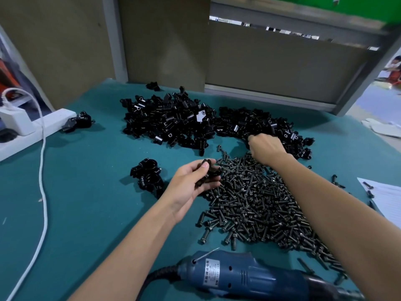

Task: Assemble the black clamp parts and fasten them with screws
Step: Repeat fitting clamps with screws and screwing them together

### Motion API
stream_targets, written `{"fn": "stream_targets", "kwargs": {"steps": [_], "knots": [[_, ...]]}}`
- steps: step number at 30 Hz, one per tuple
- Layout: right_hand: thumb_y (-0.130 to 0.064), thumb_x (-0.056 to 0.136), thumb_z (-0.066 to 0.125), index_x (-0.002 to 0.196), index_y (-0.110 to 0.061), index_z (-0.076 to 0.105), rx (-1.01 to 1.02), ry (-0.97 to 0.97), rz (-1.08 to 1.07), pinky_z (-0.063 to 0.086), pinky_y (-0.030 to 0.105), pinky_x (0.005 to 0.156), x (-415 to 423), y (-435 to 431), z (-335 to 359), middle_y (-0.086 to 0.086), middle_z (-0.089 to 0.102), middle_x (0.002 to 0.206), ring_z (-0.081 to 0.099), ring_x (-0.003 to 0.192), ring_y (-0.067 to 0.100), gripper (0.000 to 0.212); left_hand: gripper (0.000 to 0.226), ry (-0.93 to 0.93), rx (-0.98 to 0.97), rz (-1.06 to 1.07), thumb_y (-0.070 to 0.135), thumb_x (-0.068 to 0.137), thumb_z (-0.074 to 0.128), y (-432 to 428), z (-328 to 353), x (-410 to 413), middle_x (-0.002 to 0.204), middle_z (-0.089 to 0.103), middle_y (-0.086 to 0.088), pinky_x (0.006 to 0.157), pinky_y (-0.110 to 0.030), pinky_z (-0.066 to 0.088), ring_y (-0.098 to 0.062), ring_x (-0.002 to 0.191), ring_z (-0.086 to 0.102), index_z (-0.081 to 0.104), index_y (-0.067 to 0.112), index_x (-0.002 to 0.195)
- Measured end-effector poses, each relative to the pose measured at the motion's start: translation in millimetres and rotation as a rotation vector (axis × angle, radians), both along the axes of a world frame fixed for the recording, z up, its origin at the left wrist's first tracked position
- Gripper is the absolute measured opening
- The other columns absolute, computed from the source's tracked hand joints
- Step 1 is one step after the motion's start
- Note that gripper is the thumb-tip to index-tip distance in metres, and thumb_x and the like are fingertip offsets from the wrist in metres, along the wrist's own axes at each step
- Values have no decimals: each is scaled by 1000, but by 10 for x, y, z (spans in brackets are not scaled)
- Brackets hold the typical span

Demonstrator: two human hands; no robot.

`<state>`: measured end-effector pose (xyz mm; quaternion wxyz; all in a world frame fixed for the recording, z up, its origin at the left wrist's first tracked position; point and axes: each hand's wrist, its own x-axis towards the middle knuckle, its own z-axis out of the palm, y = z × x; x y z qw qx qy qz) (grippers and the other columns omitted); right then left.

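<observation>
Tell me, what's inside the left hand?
A black clamp part lies in the left hand, which grips it. The hand covers its underside, so that part cannot be seen.

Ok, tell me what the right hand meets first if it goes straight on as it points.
The right hand points away from the person; first in line is the heap of black clamp parts, perhaps touched already; depth unclear.

Head cam, wide-angle, looks fwd/down, close over table (86, 213).

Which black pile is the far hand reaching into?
The right pile of clamp parts, behind the screws. The right hand meets its near edge; the left pile lies apart from it.
</observation>
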<state>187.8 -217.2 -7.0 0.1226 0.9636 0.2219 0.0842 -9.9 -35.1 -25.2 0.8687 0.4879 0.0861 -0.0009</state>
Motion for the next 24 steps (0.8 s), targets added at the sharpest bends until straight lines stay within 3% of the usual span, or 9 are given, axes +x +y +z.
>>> {"fn": "stream_targets", "kwargs": {"steps": [2, 4, 6, 7, 9, 13, 19, 24], "knots": [[-13, 100, 42, 97, -2, 61, 295, 20, -40, 39, 32, 53, -72, 4, 69, 11, 63, 77, 50, 59, 27, 22, 23, 3, 9, -4, 9, 102, 47, 5, -9, 9, 104, 74, -10, 77, -26, 58, -20, 89, 72, 66, 2, 112], [-19, 102, 44, 95, -8, 66, 747, 209, -48, 38, 24, 46, -237, 43, 176, 4, 62, 68, 48, 51, 18, 26, 21, 1, 13, 5, 9, 101, 49, 6, -17, 22, 102, 75, -8, 77, -24, 58, -20, 88, 72, 67, 3, 111], [-27, 102, 50, 86, -15, 68, 1099, 487, 29, 47, 16, 56, -544, 128, 272, -4, 66, 76, 57, 64, 11, 27, 19, -13, 30, 13, 10, 99, 53, 0, -27, 38, 104, 75, -7, 80, -24, 58, -21, 90, 72, 68, 5, 110], [-29, 101, 51, 82, -15, 67, 1191, 606, 103, 51, 21, 67, -708, 169, 286, -7, 67, 80, 60, 74, 10, 29, 19, -24, 34, 13, 11, 96, 56, -5, -28, 46, 106, 75, -7, 83, -26, 57, -21, 92, 72, 68, 6, 111], [-26, 102, 50, 87, -7, 67, 1241, 786, 218, 52, 34, 84, -961, 220, 248, 0, 67, 88, 61, 86, 14, 30, 28, -55, 12, 8, 14, 89, 61, -17, -25, 47, 110, 74, -9, 90, -28, 56, -21, 98, 72, 67, 5, 114], [-24, 104, 44, 103, 0, 67, 1321, 967, 193, 48, 42, 97, -1177, 289, 169, 12, 68, 100, 63, 95, 23, 34, 37, -117, -51, 6, 14, 83, 64, -24, 3, 19, 111, 73, -10, 92, -29, 56, -19, 101, 71, 65, 1, 118], [-24, 104, 44, 100, -11, 71, 1390, 976, 173, 51, 40, 93, -1266, 353, 145, 6, 70, 97, 64, 95, 19, 30, 30, -129, -113, 54, 9, 84, 62, -27, 30, 7, 104, 75, -6, 79, -24, 58, -14, 99, 71, 66, 2, 114], [-23, 102, 48, 102, -4, 70, 1404, 951, 169, 48, 36, 89, -1271, 355, 124, 10, 69, 96, 63, 91, 19, 30, 36, -148, -162, 35, 14, 82, 63, -48, 27, -9, 113, 72, -13, 80, -29, 58, -20, 109, 68, 65, -1, 115]]}}
